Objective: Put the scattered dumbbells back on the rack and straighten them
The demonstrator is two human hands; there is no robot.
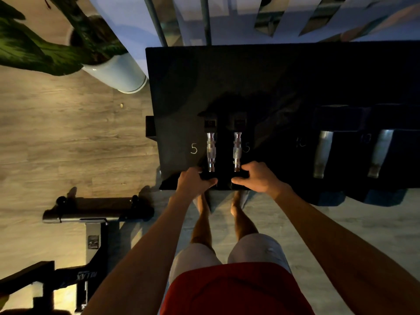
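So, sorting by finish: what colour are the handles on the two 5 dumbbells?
Shiny silver, both the left handle and the right handle; head view shows it.

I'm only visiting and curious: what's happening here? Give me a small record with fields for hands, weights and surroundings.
left hand: grips near head of left 5 dumbbell
right hand: grips near head of right 5 dumbbell
small pair: side by side on the rack, handles roughly parallel, by chalked 5 marks
larger dumbbells: two further right on the rack, untouched, faint 10 marks
surroundings: potted plant beyond the rack's left end; bench on floor at left
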